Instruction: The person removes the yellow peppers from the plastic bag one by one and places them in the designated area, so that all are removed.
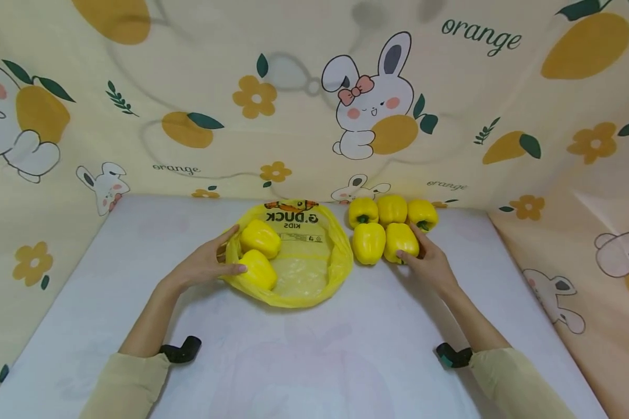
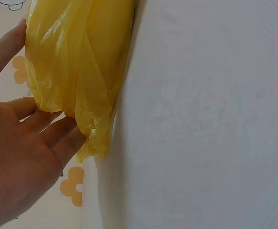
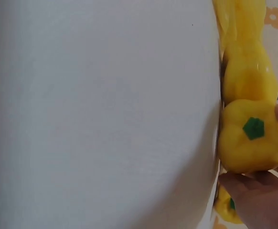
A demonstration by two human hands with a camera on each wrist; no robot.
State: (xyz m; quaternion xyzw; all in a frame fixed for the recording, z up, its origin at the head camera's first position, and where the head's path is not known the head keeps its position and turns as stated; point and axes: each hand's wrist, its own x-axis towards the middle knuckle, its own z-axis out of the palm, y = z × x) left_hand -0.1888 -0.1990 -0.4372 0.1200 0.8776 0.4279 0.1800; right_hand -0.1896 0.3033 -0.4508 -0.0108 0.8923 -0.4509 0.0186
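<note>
An open yellow plastic bag (image 1: pixel 340 256) stands on the table in the head view, with two yellow bell peppers (image 1: pixel 260 238) in its left part. My left hand (image 1: pixel 204 265) rests against the bag's left side, thumb and fingertips at the rim. In the left wrist view its fairly straight fingers (image 2: pixel 58 133) touch the bag's outer wall. To the right of the bag, my right hand (image 1: pixel 432 265) grips the front right bell pepper (image 1: pixel 400 240) between thumb and fingers. That pepper's green stem end faces the right wrist camera.
Next to the held pepper lies another yellow bell pepper (image 1: pixel 369 243). Behind them is a row of three more, including a bell pepper (image 1: pixel 392 209) in the middle. A printed cloth (image 1: pixel 293 139) hangs behind and beside the white table (image 1: pixel 314 361).
</note>
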